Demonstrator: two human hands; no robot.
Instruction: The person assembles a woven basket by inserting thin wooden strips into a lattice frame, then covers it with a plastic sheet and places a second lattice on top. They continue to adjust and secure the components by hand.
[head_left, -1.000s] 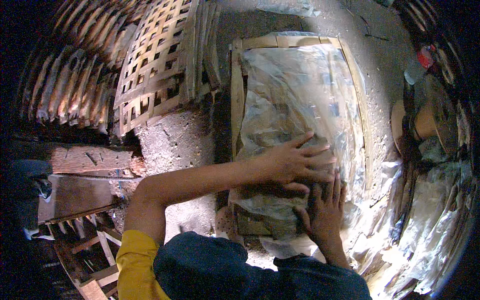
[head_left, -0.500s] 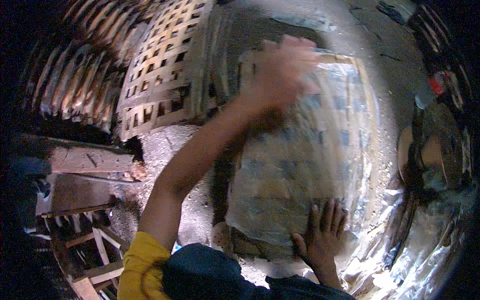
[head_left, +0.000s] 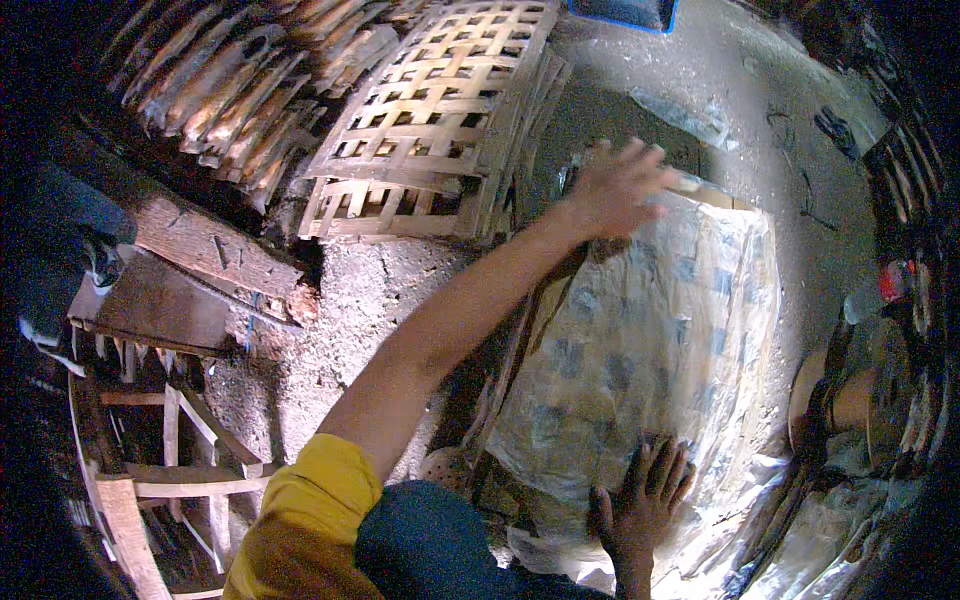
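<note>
A clear, wrinkled plastic sheet (head_left: 650,330) covers a long woven lattice tray, whose checkered pattern shows through. My left hand (head_left: 620,190), at the end of a yellow-sleeved arm, is at the tray's far end with fingers spread. It holds nothing that I can see; whether it touches the sheet I cannot tell. Toward the near end, my right hand (head_left: 645,495) lies on the sheet, palm down and fingers apart. The sheet's right edge hangs in loose, shiny folds.
Woven slatted trays (head_left: 430,120) lean at the far left, near stacked rough wood (head_left: 220,100). A wooden plank (head_left: 215,245) and a wooden frame (head_left: 190,480) lie to the left. Sandals (head_left: 850,400) are on the right. A blue-rimmed container (head_left: 640,10) stands at the far edge.
The view has shifted, so the scene sits lower and farther right, and the blue-rimmed container has come into sight. My left hand, formerly blurred, is clearer at the far end. My right hand stays flat.
</note>
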